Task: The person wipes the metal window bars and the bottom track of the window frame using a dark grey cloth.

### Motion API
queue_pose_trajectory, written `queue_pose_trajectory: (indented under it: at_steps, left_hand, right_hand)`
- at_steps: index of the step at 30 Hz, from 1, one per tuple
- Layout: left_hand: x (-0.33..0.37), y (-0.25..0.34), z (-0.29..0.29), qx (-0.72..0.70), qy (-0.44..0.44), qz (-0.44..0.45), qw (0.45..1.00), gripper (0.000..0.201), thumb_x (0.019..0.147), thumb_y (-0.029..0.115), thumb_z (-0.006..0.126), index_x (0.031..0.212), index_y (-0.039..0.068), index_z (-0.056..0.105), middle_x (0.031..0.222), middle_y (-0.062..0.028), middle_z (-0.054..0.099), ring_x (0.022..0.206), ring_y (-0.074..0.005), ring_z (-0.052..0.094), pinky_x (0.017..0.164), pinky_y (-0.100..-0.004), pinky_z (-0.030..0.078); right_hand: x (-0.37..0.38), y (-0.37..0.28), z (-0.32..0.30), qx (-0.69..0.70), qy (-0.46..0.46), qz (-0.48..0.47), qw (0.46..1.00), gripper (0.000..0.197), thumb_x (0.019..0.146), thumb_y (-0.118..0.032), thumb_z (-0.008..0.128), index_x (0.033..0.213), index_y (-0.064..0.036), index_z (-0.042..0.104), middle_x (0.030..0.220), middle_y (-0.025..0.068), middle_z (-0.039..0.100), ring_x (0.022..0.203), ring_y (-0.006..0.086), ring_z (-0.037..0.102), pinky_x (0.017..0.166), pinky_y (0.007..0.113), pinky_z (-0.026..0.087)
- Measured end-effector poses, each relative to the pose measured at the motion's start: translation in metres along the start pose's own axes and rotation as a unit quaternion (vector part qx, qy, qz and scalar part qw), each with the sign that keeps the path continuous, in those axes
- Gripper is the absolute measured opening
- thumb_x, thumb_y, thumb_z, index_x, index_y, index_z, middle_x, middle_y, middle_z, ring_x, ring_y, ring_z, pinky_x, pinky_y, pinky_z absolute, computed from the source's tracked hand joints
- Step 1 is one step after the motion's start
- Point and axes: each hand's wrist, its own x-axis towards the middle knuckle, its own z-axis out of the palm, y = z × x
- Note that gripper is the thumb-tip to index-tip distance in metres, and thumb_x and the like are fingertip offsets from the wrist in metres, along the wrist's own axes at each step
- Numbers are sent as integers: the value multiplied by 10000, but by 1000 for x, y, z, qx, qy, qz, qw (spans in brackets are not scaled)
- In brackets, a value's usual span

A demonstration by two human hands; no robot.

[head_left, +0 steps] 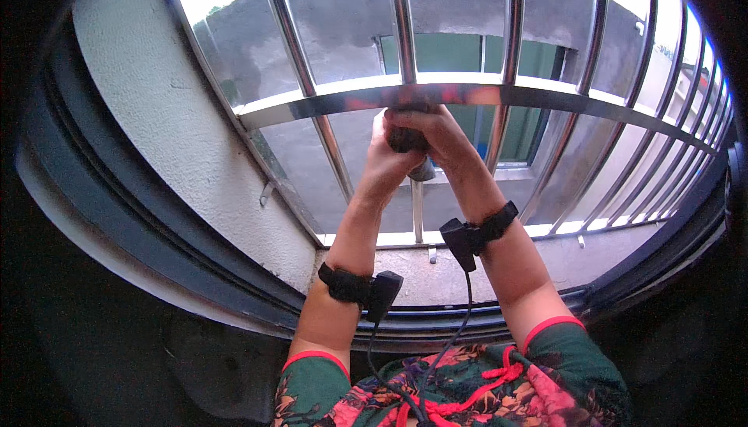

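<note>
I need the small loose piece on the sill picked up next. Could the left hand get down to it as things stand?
Probably not yet: the left hand and right hand are both wrapped round a dark object at the horizontal rail. Nothing blocks the small piece on the sill itself.

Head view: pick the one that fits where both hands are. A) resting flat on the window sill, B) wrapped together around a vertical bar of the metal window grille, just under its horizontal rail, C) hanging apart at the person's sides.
B: the left hand and right hand are clasped together around a vertical bar of the grille, right below the horizontal rail.
</note>
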Motion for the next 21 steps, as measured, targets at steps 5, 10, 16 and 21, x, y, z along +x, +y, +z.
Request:
queue_pose_trajectory:
  at_steps: [5, 10, 16, 21]
  left_hand:
    - [6, -20, 8, 135, -18, 12, 991, 711, 713, 77, 817, 1276, 48, 384, 1153, -75, 552, 1046, -161, 567, 896, -301, 484]
    - [-10, -23, 21, 167, 76, 24, 983, 739, 746, 137, 829, 1303, 59, 350, 1180, -73, 544, 1076, -162, 556, 913, -290, 469]
    - [-38, -105, -7, 220, 63, 98, 968, 560, 857, 157, 692, 1301, 53, 367, 1079, -154, 627, 989, -227, 633, 855, -343, 484]
    - [-78, -159, -14, 212, 64, -46, 974, 531, 879, 218, 683, 1313, 47, 430, 1135, -120, 616, 1078, -210, 587, 907, -334, 458]
  right_hand:
    - [14, 4, -13, -133, -18, -71, 988, 134, 791, -133, 760, 810, -38, 668, 663, 1, 606, 585, 77, 562, 539, 247, 451]
    - [11, 14, 0, -121, 30, -91, 988, 224, 825, -195, 754, 724, -46, 619, 605, -12, 570, 534, 69, 537, 458, 234, 407]
    - [-18, 78, -20, -128, 36, -95, 987, 228, 835, -163, 719, 684, -51, 589, 583, -11, 551, 528, 69, 518, 498, 266, 426]
    - [-57, 142, -44, -84, 79, 0, 993, 212, 804, -117, 727, 683, -58, 563, 622, -25, 546, 569, 59, 492, 517, 250, 413]
